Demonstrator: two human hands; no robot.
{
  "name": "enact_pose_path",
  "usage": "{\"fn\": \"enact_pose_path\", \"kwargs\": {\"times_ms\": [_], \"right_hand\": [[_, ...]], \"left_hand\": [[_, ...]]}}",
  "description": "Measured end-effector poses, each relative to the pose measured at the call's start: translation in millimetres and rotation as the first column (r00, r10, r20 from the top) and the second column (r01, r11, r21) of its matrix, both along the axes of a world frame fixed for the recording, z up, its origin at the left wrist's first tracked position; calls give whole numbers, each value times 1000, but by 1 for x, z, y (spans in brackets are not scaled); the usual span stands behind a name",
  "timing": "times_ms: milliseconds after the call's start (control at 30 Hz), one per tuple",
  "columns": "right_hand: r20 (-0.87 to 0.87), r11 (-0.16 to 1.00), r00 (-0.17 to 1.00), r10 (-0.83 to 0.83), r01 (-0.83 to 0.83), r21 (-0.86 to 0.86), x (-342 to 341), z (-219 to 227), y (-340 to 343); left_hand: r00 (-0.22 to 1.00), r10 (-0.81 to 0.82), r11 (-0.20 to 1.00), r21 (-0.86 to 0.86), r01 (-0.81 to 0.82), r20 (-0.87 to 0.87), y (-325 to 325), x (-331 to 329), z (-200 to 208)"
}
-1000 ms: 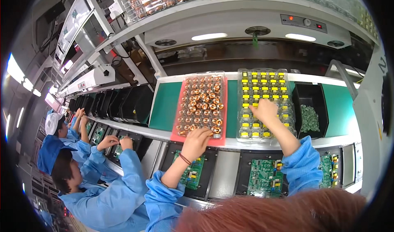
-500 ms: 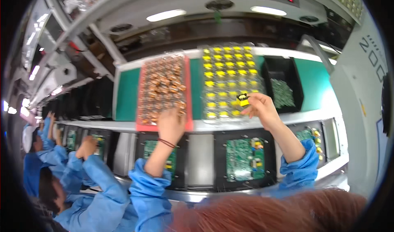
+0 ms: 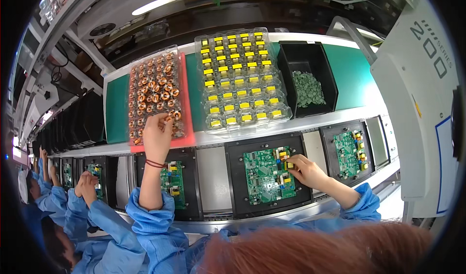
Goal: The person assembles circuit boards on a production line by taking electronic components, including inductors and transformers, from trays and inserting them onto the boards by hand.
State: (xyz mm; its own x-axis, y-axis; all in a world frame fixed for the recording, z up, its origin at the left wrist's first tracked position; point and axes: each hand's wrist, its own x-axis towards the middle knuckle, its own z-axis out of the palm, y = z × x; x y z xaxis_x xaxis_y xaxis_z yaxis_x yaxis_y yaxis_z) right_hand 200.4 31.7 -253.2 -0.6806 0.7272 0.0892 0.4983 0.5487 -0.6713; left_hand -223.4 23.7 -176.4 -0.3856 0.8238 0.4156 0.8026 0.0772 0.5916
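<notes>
My left hand (image 3: 158,134) reaches over a clear tray of copper-wound ring coils (image 3: 154,90), its fingers pinched at a coil (image 3: 175,115) near the tray's front right. The fingertips partly cover that coil. Over a green circuit board (image 3: 266,176) in a black carrier (image 3: 238,196), my right hand (image 3: 309,172) is closed on a small yellow-and-black transformer (image 3: 290,165). The transformer is at the board's upper right, among other parts; whether its pins are seated is hidden. Behind the board stands a clear tray of yellow-topped transformers (image 3: 235,99).
A red tray (image 3: 187,123) lies under the coils. To the right, a black bin (image 3: 310,48) holds small grey-green pieces (image 3: 308,87). More boards in carriers, one at right (image 3: 347,153), line the track. Co-workers' hands (image 3: 87,186) are at left; a grey machine (image 3: 403,128) stands right.
My right hand has brought the transformer from above the yellow-topped tray down to the circuit board. My left hand stays at the coil tray, its fingers now pinched at a coil. The view has shifted.
</notes>
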Motion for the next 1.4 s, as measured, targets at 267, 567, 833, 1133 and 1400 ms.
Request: {"fn": "enact_pose_path", "kwargs": {"times_ms": [267, 567, 833, 1133, 1400], "right_hand": [[-2, 995, 999, 37, -37, 92, 1, -7, -2], [50, 982, 991, 126, -131, 138, 6, -5, 2], [71, 993, 996, 49, -56, 105, 8, -6, -5], [90, 994, 996, -17, 7, 113, 16, 44, 35], [-78, 886, 939, -335, 342, 314, 12, 13, 147]], "left_hand": [[938, -342, 939, -17, 344, 62, -15, 75, 26], [677, -658, 680, -127, 722, 330, -20, 173, -9], [517, -790, 480, -192, 856, 329, -37, 221, -45], [540, -839, 516, -221, 827, 63, -47, 255, -69], [526, -849, 524, -180, 832, -38, -45, 280, -85]]}}
